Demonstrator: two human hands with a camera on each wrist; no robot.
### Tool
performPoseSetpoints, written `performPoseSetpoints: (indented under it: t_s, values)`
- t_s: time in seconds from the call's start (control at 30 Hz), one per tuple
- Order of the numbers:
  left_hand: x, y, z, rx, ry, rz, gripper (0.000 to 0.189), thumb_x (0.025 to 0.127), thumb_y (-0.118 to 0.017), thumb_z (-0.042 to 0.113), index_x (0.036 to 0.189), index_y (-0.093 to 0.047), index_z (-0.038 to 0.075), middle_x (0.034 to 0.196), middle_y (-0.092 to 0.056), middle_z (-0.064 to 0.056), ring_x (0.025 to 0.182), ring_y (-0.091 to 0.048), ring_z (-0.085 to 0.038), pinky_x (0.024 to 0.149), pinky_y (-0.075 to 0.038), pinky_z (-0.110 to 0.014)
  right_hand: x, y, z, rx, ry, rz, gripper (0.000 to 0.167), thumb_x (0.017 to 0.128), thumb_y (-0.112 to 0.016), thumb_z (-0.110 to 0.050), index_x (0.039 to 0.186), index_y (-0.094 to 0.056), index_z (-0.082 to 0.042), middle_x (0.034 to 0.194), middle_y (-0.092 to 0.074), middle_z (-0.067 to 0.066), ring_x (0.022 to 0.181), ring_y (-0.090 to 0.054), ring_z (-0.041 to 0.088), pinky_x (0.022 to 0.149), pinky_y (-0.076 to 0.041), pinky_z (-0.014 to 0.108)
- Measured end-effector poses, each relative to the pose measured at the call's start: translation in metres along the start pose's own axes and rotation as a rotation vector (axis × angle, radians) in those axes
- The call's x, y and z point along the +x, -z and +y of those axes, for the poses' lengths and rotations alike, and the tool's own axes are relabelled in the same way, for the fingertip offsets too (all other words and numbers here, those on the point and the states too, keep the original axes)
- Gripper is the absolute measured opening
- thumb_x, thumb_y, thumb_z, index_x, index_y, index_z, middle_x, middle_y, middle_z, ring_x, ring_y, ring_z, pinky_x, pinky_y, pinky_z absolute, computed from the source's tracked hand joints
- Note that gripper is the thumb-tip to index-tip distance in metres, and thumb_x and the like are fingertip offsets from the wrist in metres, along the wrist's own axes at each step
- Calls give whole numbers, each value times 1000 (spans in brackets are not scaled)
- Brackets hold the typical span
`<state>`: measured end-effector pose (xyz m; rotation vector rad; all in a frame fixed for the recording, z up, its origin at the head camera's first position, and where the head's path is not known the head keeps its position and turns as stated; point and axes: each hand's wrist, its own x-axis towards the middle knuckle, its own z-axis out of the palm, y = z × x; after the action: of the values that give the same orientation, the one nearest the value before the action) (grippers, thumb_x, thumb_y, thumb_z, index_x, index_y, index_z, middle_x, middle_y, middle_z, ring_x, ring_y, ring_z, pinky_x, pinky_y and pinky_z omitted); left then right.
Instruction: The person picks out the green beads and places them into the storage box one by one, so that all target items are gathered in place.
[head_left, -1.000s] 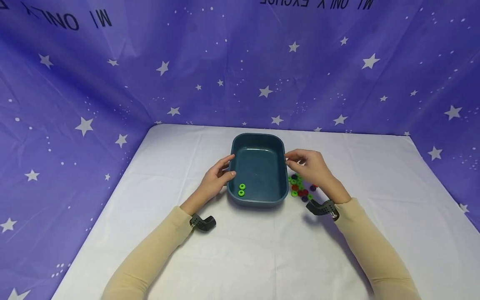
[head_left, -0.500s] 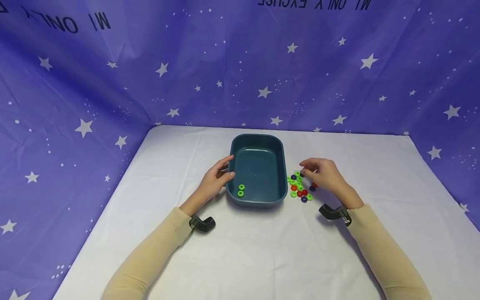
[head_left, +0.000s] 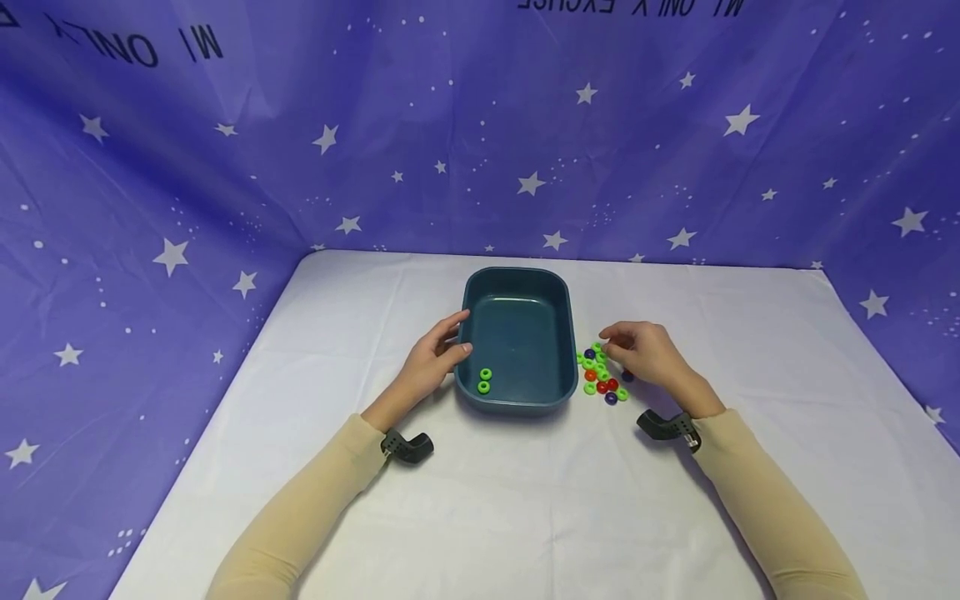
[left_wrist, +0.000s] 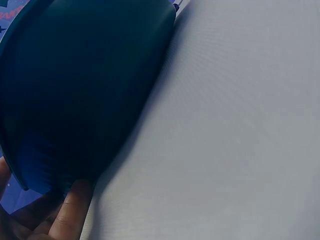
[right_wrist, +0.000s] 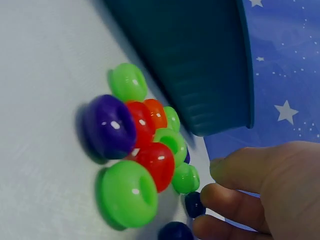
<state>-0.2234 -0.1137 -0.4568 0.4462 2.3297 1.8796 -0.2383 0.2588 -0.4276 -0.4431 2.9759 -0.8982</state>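
A deep teal plastic bin (head_left: pixel 517 407) stands mid-table, with two green beads (head_left: pixel 484 381) at its near left corner. My left hand (head_left: pixel 431 358) holds the bin's left side, thumb and forefinger at the rim; in the left wrist view its fingers (left_wrist: pixel 72 212) lie against the outer wall. Right of the bin lies a loose heap of green, red, orange and dark blue beads (head_left: pixel 602 387). My right hand (head_left: pixel 647 354) reaches over the heap's far side. In the right wrist view its fingertips (right_wrist: pixel 212 195) touch a dark blue bead (right_wrist: pixel 194 205), with thumb and fingers slightly apart.
A white cloth (head_left: pixel 480 508) covers the table. Behind and beside it hangs a purple curtain with stars (head_left: pixel 420 125). A black device is strapped to each wrist, the left one (head_left: pixel 407 447) and the right one (head_left: pixel 667 427).
My right hand has moved from the bin's right rim rightward and nearer, down to the beads, and now lingers there. The left hand and bin stay put.
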Motion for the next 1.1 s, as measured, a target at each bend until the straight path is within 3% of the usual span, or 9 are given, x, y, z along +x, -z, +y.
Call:
performPoseSetpoints:
  t_s: [0.27, 0.57, 0.8, 1.1]
  values:
    - [1, 0, 1, 4, 5, 0, 61, 102, -59, 14, 159, -36, 13, 156, -43, -27, 135, -55, -44, 97, -59, -52, 4, -8, 2, -70, 39, 22, 24, 96, -67, -11, 116, -73, 0, 100, -76, 17, 85, -66, 26, 84, -61, 48]
    - [-1, 0, 2, 3, -3, 6, 59, 101, -60, 15, 157, -40, 17, 154, -47, -24, 133, -57, -43, 96, -60, -48, 5, -10, 2, -81, 9, -4, 24, 96, -65, -12, 115, -74, 1, 103, -77, 18, 89, -69, 28, 87, -60, 49]
    - [0, -1, 0, 5, 1, 2, 59, 102, -60, 16, 157, -40, 18, 154, -46, -23, 134, -56, -42, 97, -60, -48, 5, -8, 4, -47, -31, -43, 27, 93, -63, -7, 117, -73, 1, 101, -75, 17, 82, -62, 23, 76, -57, 35]
    - [1, 0, -2, 7, 0, 3, 59, 102, -60, 17, 157, -40, 17, 155, -45, -23, 135, -55, -42, 97, -60, -49, 7, -15, 0, -46, -62, 15, 25, 95, -65, -16, 110, -75, 0, 84, -71, 11, 73, -57, 21, 66, -46, 27]
